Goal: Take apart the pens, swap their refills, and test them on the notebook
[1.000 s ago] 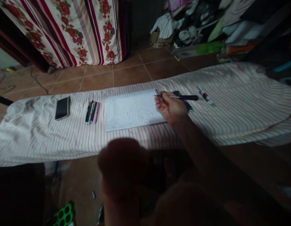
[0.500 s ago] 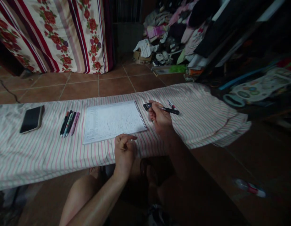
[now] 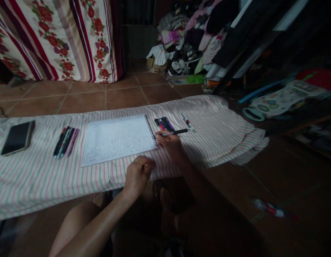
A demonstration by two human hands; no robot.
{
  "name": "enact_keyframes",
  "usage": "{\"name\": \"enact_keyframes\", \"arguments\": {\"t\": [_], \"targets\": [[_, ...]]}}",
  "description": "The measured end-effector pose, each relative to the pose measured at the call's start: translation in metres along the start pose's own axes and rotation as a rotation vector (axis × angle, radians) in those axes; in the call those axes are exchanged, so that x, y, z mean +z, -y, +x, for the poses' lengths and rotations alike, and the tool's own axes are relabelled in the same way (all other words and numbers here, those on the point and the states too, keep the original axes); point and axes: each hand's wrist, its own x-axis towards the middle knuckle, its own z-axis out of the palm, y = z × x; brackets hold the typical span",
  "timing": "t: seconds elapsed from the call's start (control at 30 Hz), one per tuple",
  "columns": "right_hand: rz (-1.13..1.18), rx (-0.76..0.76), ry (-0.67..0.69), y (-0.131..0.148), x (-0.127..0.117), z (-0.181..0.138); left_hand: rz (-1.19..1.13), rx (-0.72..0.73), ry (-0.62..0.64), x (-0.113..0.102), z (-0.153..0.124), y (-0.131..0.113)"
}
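Note:
A spiral notebook (image 3: 117, 139) lies open on a long board covered in pink-striped cloth (image 3: 221, 135). My right hand (image 3: 169, 144) is closed around a black pen (image 3: 174, 133) at the notebook's right edge, tip near the spiral. My left hand (image 3: 137, 175) rests curled in a loose fist on the cloth just below the notebook, with nothing visible in it. A bunch of coloured pens (image 3: 163, 124) lies just beyond my right hand. Another single pen (image 3: 187, 122) lies further right.
Several pens (image 3: 65, 142) lie left of the notebook, and a dark phone (image 3: 17, 137) lies further left. A floral cloth (image 3: 60, 39) hangs at the back left. A heap of clothes (image 3: 192, 39) fills the back right. A marker (image 3: 268, 207) lies on the tiled floor.
The view shifted right. My right hand moved the pen from above the loose pens down to the notebook's spiral edge. My left hand settled on the cloth and curled tighter.

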Motion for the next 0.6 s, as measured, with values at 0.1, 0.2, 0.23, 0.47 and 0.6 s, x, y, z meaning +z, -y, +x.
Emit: {"name": "enact_keyframes", "arguments": {"t": [0.1, 0.2, 0.23, 0.47, 0.6], "targets": [[-0.053, 0.000, -0.010, -0.004, -0.003, 0.000, 0.077, 0.087, 0.070, 0.002, 0.001, -0.006], [-0.067, -0.015, -0.028, -0.007, -0.005, 0.001, 0.167, 0.189, 0.102, 0.004, 0.003, -0.007], [-0.064, -0.018, -0.038, -0.008, -0.005, 0.001, 0.203, 0.223, 0.104, 0.004, 0.005, -0.007], [-0.116, -0.081, -0.099, -0.012, -0.004, 0.012, 0.511, 0.388, -0.055, 0.003, 0.015, -0.013], [-0.118, -0.062, -0.075, -0.019, -0.004, 0.018, 0.679, 0.436, -0.086, 0.006, 0.021, -0.012]]}}
